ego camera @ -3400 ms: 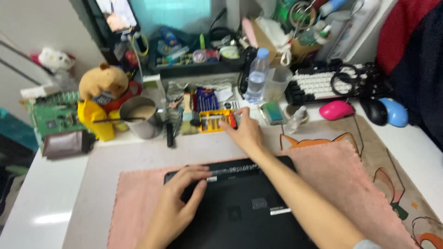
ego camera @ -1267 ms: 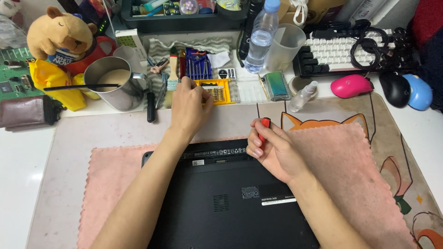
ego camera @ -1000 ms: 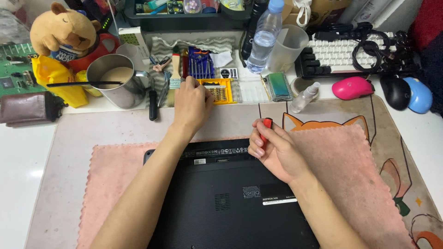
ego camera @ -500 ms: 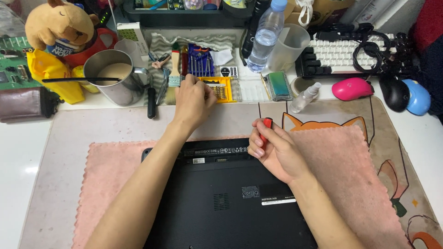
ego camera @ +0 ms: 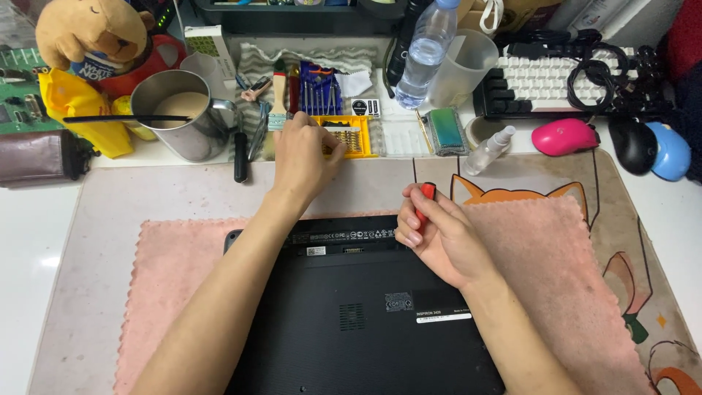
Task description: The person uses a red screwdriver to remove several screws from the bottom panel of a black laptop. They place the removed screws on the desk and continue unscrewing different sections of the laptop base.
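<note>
Cluttered desk: left hand fingers apart in yellow bit tray; right hand clamped round red screwdriver.

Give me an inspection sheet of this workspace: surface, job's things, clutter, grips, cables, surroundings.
Surface: white desk under a pale desk mat and a pink scalloped cloth.
Job's things: black laptop lying bottom up on the cloth; yellow bit tray; red-handled screwdriver.
Clutter: steel mug, clear water bottle, plush bear, small spray bottle, pink mouse.
Grips: left hand rests its fingers on the bit tray; right hand grips the screwdriver.
Cables: black cable coiled on the white keyboard.
Surroundings: green circuit board at the left edge.
</note>
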